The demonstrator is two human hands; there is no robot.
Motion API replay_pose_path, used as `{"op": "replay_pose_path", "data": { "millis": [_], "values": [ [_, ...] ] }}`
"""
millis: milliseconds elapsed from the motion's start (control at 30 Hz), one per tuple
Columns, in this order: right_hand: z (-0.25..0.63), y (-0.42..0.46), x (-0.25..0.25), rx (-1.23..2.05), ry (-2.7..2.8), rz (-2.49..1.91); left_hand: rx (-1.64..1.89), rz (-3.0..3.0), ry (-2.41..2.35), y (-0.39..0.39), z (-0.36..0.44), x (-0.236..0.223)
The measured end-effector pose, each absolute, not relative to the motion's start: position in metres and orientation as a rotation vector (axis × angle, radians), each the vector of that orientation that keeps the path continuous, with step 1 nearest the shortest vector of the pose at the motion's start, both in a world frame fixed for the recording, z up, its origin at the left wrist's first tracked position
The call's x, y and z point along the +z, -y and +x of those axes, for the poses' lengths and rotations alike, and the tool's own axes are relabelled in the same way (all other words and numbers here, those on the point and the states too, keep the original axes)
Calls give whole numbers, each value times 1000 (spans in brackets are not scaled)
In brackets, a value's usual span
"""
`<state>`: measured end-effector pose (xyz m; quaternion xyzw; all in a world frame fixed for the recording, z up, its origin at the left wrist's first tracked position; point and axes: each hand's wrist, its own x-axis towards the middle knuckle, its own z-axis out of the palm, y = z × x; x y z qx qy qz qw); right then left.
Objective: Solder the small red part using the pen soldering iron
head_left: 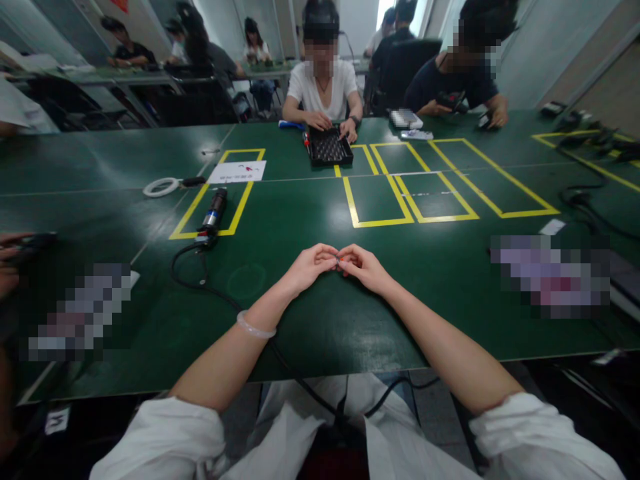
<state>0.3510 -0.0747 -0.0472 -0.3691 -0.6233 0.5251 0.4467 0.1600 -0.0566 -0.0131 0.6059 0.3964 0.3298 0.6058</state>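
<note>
My left hand (pixel 315 265) and my right hand (pixel 364 267) meet over the green table (pixel 300 340), fingertips together. Between them they pinch a small dark piece (pixel 339 259) with a speck of orange. Most of it is covered by the fingers, so its kind cannot be made out. Both hands are closed, thumbs toward me. A pale bangle (pixel 256 326) circles my left wrist. Left of my hands lies a black and silver cylindrical tool (pixel 214 212) with a blue band, its black cable running under my left forearm toward my lap.
Yellow tape rectangles (pixel 383 223) mark the table. A white sheet (pixel 237 172) and a white cable coil (pixel 161 187) lie at the left. Across the table, a person (pixel 323 87) works at a black tray (pixel 330 159) of small parts. Blurred items lie at both sides.
</note>
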Motion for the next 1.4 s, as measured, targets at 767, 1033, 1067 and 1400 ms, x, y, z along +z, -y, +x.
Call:
{"op": "replay_pose_path", "data": {
  "millis": [767,1033,1067,1400],
  "values": [
    [353,76,-39,1284,1515,-981,780,1450,-910,61,163,-17],
    [355,75,-42,1216,1559,-1015,792,1559,-893,61,163,-18],
    [356,75,-43,1223,1553,-1006,797,1565,-902,60,162,-19],
    [357,75,-43,1102,1582,-1067,805,1621,-923,57,160,-22]
  ]
}}
